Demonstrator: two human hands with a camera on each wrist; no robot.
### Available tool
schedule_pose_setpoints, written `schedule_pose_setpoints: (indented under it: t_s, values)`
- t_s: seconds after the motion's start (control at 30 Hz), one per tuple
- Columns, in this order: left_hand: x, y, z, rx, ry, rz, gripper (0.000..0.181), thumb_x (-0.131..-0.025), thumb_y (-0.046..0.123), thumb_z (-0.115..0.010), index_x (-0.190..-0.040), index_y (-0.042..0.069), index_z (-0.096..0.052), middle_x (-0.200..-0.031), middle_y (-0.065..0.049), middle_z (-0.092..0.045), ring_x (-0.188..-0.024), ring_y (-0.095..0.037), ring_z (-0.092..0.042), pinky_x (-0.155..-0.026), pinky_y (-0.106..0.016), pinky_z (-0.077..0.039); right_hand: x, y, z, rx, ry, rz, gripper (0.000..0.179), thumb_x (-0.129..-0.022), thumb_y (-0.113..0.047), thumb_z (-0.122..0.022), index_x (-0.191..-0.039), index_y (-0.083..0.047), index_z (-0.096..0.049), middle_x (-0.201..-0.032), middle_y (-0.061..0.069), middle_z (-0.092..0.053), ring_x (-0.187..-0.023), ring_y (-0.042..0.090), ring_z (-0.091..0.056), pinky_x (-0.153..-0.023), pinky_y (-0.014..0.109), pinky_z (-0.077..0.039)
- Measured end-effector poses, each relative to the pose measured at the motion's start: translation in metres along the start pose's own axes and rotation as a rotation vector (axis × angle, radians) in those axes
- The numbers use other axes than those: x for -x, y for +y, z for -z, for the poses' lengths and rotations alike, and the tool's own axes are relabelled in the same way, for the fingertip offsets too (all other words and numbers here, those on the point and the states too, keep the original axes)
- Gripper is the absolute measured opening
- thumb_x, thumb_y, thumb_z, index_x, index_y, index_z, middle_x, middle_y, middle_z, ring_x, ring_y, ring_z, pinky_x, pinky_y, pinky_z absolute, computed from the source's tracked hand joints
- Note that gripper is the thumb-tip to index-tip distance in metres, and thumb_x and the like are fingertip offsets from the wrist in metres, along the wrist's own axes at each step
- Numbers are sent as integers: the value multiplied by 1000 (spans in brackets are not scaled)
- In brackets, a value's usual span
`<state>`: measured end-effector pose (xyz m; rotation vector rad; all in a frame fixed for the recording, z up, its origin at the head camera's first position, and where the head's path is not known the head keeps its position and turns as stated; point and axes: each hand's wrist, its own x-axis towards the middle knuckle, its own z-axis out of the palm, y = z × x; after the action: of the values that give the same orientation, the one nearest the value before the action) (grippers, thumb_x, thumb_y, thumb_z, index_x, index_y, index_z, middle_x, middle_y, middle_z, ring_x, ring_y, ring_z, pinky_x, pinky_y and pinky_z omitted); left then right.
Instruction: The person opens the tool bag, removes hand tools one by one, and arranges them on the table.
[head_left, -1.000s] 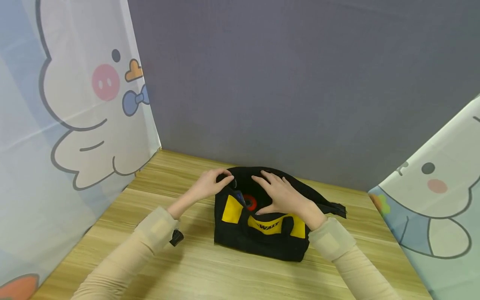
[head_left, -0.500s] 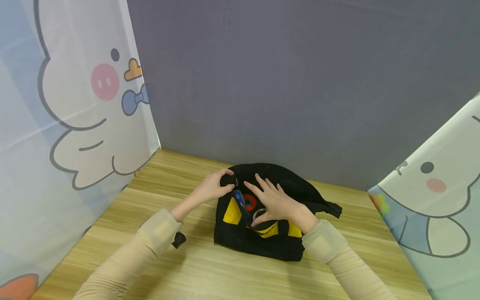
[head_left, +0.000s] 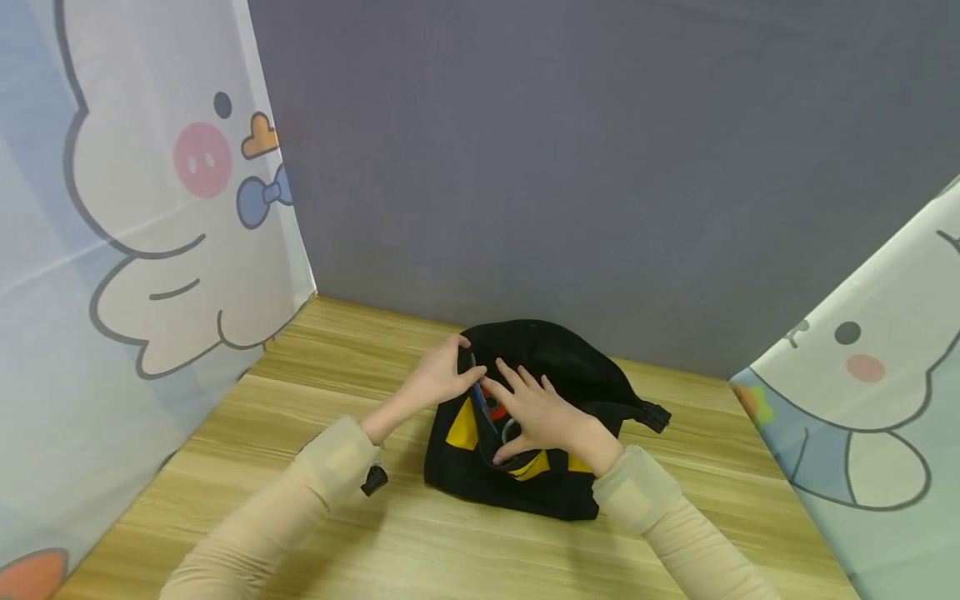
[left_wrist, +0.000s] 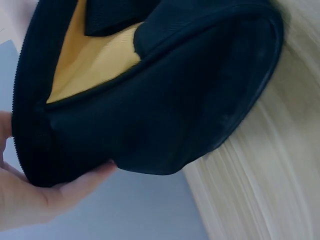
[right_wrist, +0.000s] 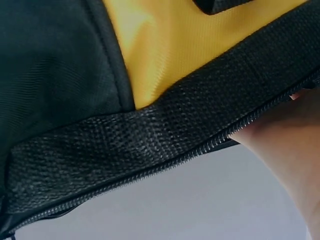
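Note:
A black and yellow zippered tool bag (head_left: 510,496) lies unzipped on the wooden table. My left hand (head_left: 444,372) pinches the left end of its mouth; in the left wrist view the thumb and fingers hold the zipper-edged corner of the bag (left_wrist: 140,125). Over the opening spreads my right hand (head_left: 547,418), its fingers apart and its thumb at the front rim. The right wrist view has part of that hand (right_wrist: 285,140) behind the zipper edge (right_wrist: 200,147). Inside the bag, partly hidden, are a red ring-shaped item (head_left: 495,408), a blue item (head_left: 480,398) and a pale ring (head_left: 511,431).
The zipper's tail end (head_left: 654,417) sticks out at the bag's right. A small black piece (head_left: 374,480) shows by the left cuff. A grey backdrop (head_left: 525,167) stands behind the wooden table (head_left: 420,550), with cartoon-printed sheets (head_left: 150,217) at both sides.
Both hands have come closer together over the bag's left part. The right hand has moved left, and the front rim with its yellow panel has folded further down.

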<state>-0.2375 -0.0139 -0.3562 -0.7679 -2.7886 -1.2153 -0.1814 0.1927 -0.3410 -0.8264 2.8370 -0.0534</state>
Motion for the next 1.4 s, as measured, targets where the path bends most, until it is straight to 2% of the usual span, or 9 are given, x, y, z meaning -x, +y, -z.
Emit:
schedule_pose_setpoints:
  t_s: [0.07, 0.13, 0.4, 0.63, 0.8, 1.07, 1.23, 1.4]
  values:
    - [1, -1, 0, -2, 3, -6, 54, -94, 20, -66, -136, -6, -45, -134, -27, -57, -113, -39, -61, -94, -50, -53, 0, 0, 0, -9, 0, -7, 114, -75, -58, -78, -161, -23, -11, -167, 20, -4, -148, 53, -20, -108, 75, -27]
    - [1, -1, 3, 6, -24, -1, 55, -92, 15, -66, -138, -6, -44, -139, -28, -53, -121, -40, -57, -99, -51, -50, -1, 1, 0, -19, -4, -11, 114, -74, -59, -78, -161, -23, -12, -167, 20, -5, -148, 53, -21, -109, 74, -29]
    - [1, 3, 21, 35, -225, 21, 68, -92, 17, -68, -146, -4, -33, -151, -29, -40, -137, -42, -44, -110, -55, -41, -4, 14, 4, -188, -78, 51, 105, -78, -50, -79, -158, -14, -22, -164, 23, -13, -147, 45, -28, -115, 59, -35]
    - [5, -2, 27, 42, -291, 0, 76, -91, 20, -71, -149, -4, -27, -156, -28, -33, -143, -42, -36, -115, -55, -35, -11, 20, 7, -259, -110, 52, 97, -80, -45, -80, -156, -11, -29, -163, 23, -18, -143, 41, -38, -112, 53, -41]
    - [8, -7, 21, 29, -298, -31, 88, -87, 19, -77, -151, -3, -22, -157, -28, -28, -144, -42, -34, -116, -55, -33, -18, 22, 11, -202, -84, 86, 89, -83, -43, -77, -154, -11, -34, -160, 22, -26, -136, 37, -47, -107, 48, -47]
    - [14, -9, 17, 43, -272, -6, 94, -84, 17, -79, -153, 0, -18, -160, -25, -23, -145, -42, -31, -116, -56, -33, -31, 20, 12, -65, -28, 152, 74, -88, -32, -75, -150, -10, -42, -153, 21, -37, -131, 36, -51, -105, 49, -48]
    - [15, -9, 18, 59, -291, -16, 96, -84, 18, -79, -154, -1, -16, -161, -25, -19, -147, -42, -28, -117, -56, -32, -43, 14, 6, 44, -78, 197, 73, -87, -26, -77, -150, -12, -42, -153, 19, -38, -129, 34, -53, -105, 46, -49]
    - [16, -17, 20, 79, -314, -65, 96, -86, 22, -78, -154, -1, -15, -161, -26, -18, -147, -43, -26, -116, -58, -32, -54, 10, -3, 96, -131, 208, 77, -84, -26, -81, -149, -16, -41, -154, 14, -36, -130, 32, -51, -107, 43, -48]
